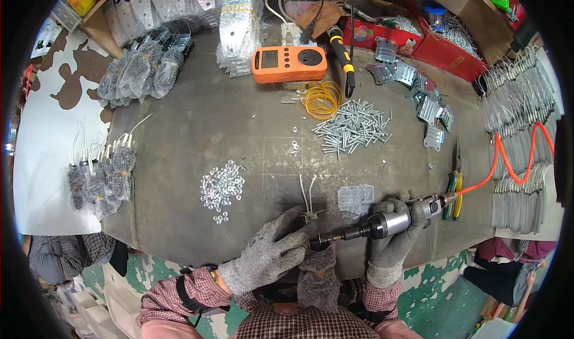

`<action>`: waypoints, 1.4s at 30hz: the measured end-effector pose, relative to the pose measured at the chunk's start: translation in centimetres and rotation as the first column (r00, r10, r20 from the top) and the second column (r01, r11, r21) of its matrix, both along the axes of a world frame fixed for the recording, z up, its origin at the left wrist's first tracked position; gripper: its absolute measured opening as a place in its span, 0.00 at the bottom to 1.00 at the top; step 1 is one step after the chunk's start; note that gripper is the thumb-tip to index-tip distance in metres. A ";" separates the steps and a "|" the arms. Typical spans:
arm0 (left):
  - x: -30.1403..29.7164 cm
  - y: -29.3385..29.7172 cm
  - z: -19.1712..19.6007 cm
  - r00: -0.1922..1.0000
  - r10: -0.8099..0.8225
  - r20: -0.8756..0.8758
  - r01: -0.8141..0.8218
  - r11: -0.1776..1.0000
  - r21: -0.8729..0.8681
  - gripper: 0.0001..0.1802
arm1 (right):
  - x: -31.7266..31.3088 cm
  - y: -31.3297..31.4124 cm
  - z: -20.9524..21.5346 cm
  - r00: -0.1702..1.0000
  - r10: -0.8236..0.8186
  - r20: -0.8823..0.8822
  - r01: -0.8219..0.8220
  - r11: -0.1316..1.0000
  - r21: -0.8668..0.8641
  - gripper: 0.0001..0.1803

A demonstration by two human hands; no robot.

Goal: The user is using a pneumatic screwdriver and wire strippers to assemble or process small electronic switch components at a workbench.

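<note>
Clear plastic bags of small hardware (140,70) pile at the bench's (239,136) far-left corner; more bags (101,180) line its left edge. An orange meter's grey screen (269,58) lies mid-back, red boxes (445,52) far-right.

A silver pneumatic screwdriver (385,222) lies nearly level near the front edge of the table (239,124), its dark bit pointing left and an orange coiled air hose (508,159) running off its right end. At the bit's tip sits a small metal bracket (312,216) with two thin white wires rising from it, away from the table's edge.
</note>
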State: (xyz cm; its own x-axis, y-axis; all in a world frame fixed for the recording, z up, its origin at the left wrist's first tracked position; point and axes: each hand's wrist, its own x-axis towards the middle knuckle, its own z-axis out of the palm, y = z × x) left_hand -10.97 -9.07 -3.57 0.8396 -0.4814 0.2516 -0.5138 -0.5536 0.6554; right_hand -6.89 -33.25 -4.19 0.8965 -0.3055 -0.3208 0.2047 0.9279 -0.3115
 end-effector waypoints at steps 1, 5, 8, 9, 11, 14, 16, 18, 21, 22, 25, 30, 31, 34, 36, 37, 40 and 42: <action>0.0 0.1 0.0 1.000 -0.010 -0.028 0.010 1.000 -0.008 0.18 | 0.0 0.0 0.0 1.000 -0.003 -0.020 0.003 1.000 -0.018 0.25; 0.9 0.8 1.0 0.989 -0.141 0.031 0.139 0.988 0.072 0.18 | 0.5 0.0 0.2 0.996 0.049 0.068 -0.044 0.996 -0.081 0.27; 1.5 0.5 2.3 0.993 -0.118 0.026 0.117 0.992 0.049 0.22 | 0.3 -0.4 0.1 0.993 0.052 0.108 -0.051 0.999 -0.015 0.29; 1.4 0.1 3.1 0.992 -0.125 0.022 0.124 0.991 0.051 0.22 | 0.4 -0.5 0.0 0.994 0.045 0.104 -0.044 0.999 -0.013 0.29; 0.6 -1.2 4.3 0.993 0.053 -0.101 -0.051 0.998 0.024 0.32 | 0.5 -0.6 -0.1 0.997 0.039 0.070 -0.031 0.993 -0.116 0.29; -2.0 -1.7 3.0 0.966 0.242 -0.093 -0.243 0.970 0.002 0.41 | 0.4 -0.5 -0.3 0.995 0.063 0.072 -0.052 0.987 -0.150 0.30; -2.3 -1.6 2.7 0.948 0.275 -0.162 -0.278 0.961 0.006 0.44 | 0.6 -0.3 0.0 0.998 0.042 0.039 -0.036 0.988 -0.150 0.29; -2.4 -1.6 3.5 0.943 0.238 -0.233 -0.231 0.971 0.058 0.44 | 0.7 0.0 0.4 0.999 0.032 0.011 -0.030 0.989 -0.142 0.29; -2.3 -1.8 3.6 0.911 0.222 -0.346 -0.220 0.974 0.047 0.44 | 0.6 0.1 0.4 0.999 0.029 0.023 -0.026 0.993 -0.112 0.29; -2.4 -1.9 3.6 0.912 0.219 -0.348 -0.217 0.975 0.045 0.44 | 0.6 0.0 0.3 0.999 0.026 0.029 -0.023 0.995 -0.094 0.29; -2.7 -2.1 3.6 0.923 0.238 -0.302 -0.228 0.971 0.070 0.42 | 0.6 0.0 0.4 1.000 0.013 0.020 -0.011 0.995 -0.099 0.29; -4.0 -1.4 2.9 0.899 0.267 -0.346 -0.262 0.963 0.063 0.43 | 0.6 0.5 0.6 0.999 0.007 -0.031 -0.015 0.958 -0.285 0.28; -4.1 -1.4 2.8 0.898 0.267 -0.349 -0.263 0.963 0.062 0.43 | 0.6 0.5 0.6 0.999 0.007 -0.035 -0.016 0.958 -0.287 0.29; -4.2 -1.3 2.2 0.906 0.271 -0.325 -0.282 0.959 0.013 0.43 | 0.6 0.6 0.8 0.999 0.005 -0.045 -0.018 0.956 -0.294 0.29; -4.3 -1.1 2.2 0.905 0.286 -0.316 -0.285 0.957 0.048 0.45 | 0.7 0.9 0.9 0.999 0.009 -0.050 -0.023 0.956 -0.293 0.29; -4.0 -1.1 2.4 0.903 0.285 -0.320 -0.286 0.957 0.046 0.45 | 0.7 0.9 0.9 0.999 0.000 -0.043 -0.012 0.959 -0.283 0.29; -3.1 -1.1 2.9 0.901 0.271 -0.339 -0.259 0.963 0.082 0.42 | 0.3 0.9 0.7 0.998 0.018 0.053 -0.004 0.966 -0.257 0.30; -3.1 -0.9 2.5 0.899 0.251 -0.359 -0.246 0.967 0.060 0.42 | 0.1 0.3 0.4 0.963 0.095 0.253 -0.022 0.961 -0.276 0.31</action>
State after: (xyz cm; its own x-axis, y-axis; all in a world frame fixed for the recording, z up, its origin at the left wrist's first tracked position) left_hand -14.08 -9.94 -1.04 0.9644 -0.2462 -0.0961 -0.0878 -0.6417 0.7619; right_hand -6.76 -32.93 -3.76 0.9563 -0.2919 0.0139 0.2604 0.8298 -0.4936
